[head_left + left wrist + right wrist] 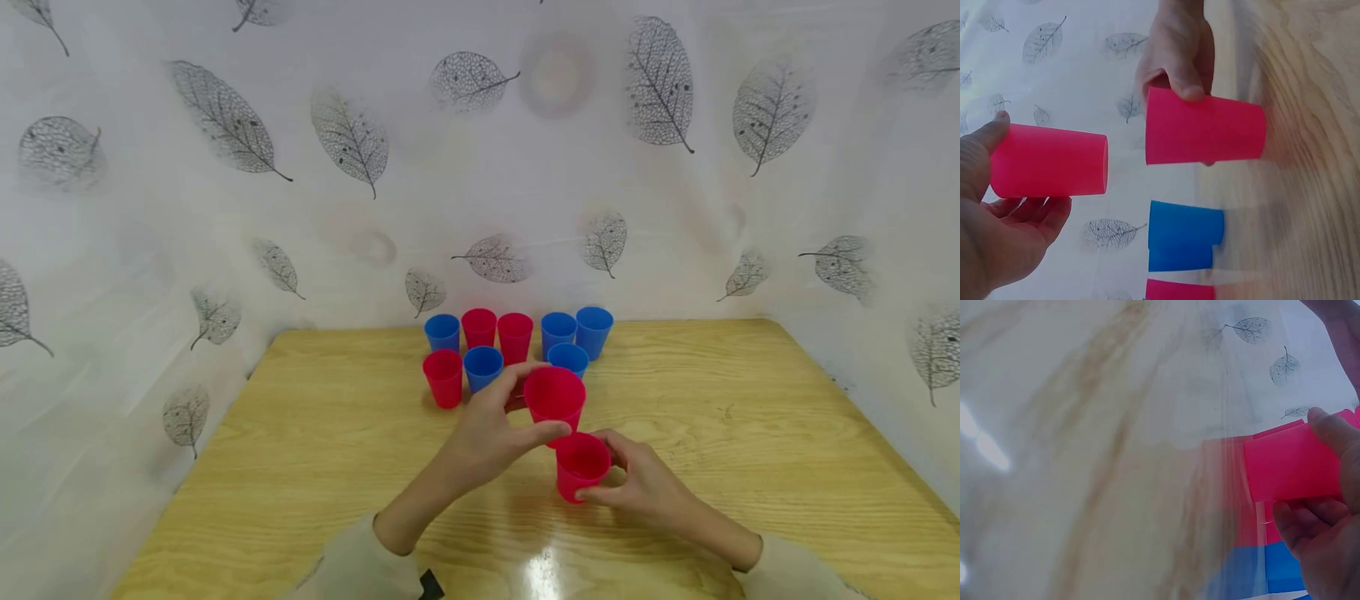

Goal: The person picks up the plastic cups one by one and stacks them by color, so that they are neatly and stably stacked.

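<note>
My left hand [487,425] grips a red plastic cup [553,404], thumb on the near side and fingers behind. Lower and a little to the right, my right hand [648,483] holds a second red cup [573,487] between thumb and fingers. Both cups are upright with their mouths facing up. In the left wrist view, a gap separates the left hand's cup [1050,161] from the cup in the right hand [1204,131]. Whether the lower cup touches the table is hard to tell. The right wrist view shows fingers [1316,515] around the right hand's cup [1294,462].
Beyond the hands, red and blue cups stand on the wooden table [300,467]. A left cluster includes a front red cup [443,382] and a blue cup [483,367]; blue cups [594,333] form a right cluster. A leaf-patterned sheet [480,192] hangs behind.
</note>
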Demonstrator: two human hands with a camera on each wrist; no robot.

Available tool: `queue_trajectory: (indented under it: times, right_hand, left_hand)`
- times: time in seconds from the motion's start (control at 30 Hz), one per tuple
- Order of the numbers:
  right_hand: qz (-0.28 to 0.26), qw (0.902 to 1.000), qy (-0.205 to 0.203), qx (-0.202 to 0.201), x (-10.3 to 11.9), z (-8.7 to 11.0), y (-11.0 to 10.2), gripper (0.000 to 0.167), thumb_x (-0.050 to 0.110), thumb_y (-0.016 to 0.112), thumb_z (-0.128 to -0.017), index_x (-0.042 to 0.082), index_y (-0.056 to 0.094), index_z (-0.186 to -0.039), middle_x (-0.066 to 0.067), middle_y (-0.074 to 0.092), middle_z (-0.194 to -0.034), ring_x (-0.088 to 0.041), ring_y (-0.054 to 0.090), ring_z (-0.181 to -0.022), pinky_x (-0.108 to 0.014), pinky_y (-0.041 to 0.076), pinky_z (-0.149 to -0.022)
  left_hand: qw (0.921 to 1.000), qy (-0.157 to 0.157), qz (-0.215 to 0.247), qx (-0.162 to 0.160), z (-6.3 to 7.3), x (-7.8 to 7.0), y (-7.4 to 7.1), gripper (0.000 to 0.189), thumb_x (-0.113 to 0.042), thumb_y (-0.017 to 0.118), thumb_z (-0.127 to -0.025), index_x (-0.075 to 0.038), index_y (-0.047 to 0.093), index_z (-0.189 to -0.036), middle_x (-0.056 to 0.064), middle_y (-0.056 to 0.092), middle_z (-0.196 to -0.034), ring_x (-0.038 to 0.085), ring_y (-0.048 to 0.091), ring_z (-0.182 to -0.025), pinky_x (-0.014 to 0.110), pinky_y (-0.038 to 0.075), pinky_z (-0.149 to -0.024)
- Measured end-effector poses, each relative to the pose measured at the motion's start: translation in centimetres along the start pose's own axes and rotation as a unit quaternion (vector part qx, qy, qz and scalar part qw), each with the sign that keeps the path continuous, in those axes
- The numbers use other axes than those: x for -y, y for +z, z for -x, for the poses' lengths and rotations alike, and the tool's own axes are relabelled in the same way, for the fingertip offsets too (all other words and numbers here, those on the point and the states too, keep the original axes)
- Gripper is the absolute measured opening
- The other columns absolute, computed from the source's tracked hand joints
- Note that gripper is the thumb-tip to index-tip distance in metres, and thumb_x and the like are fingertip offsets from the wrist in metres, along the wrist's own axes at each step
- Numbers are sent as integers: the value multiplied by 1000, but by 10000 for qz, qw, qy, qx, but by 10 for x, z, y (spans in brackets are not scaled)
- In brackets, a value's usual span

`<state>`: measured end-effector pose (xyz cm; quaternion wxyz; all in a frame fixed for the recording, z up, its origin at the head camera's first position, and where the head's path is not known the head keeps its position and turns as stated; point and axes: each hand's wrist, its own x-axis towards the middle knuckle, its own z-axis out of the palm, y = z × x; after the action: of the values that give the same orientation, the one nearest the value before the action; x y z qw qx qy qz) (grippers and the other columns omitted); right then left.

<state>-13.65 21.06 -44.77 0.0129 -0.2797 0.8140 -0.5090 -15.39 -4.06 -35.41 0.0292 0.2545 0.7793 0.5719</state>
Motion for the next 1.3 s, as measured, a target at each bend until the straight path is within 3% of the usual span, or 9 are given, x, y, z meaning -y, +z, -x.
queue_trajectory:
  times: [0.33,0.57,0.77,0.97,1.3]
  right_hand:
    - [187,9998,33,-33,0,1,0,55,18,87,-85,-1,60,-129,-7,73,-115,-11,70,-100,-26,59,-88]
    - [269,9993,247,-15,-1,1,-1,53,20,87,-85,4,61,-129,-2,73,-117,-11,70,-103,-21,56,-91]
    - [345,9992,185,-57,-2,2,-2,54,19,89,-84,3,62,-128,-2,74,-116,-11,69,-103,-22,56,-91]
    - [292,9994,203,-21,-3,0,-2,62,17,89,-83,2,59,-135,-6,72,-124,-13,68,-109,-20,54,-94]
    - [364,9993,-45,-70,-4,0,0,63,18,89,-82,1,59,-135,-7,72,-123,-11,67,-108,-26,58,-90]
  left_hand:
    - [9991,320,44,286,-10,-2,19,66,-21,85,-88,-12,53,-145,-3,64,-130,10,62,-115,23,55,-93]
    - [9987,153,-11,485,-9,3,28,69,-23,85,-88,-12,52,-147,-2,65,-132,8,62,-116,21,55,-91]
    - [9985,-43,-71,549,-5,7,33,69,-24,86,-87,-12,52,-146,-3,64,-131,8,61,-115,23,57,-90]
    - [9981,-23,-252,564,-3,10,34,68,-24,86,-87,-12,53,-146,-3,64,-133,8,60,-118,20,55,-90]
    - [9967,-129,-497,621,1,15,33,69,-27,86,-87,-14,53,-146,-4,62,-135,9,57,-121,20,52,-94]
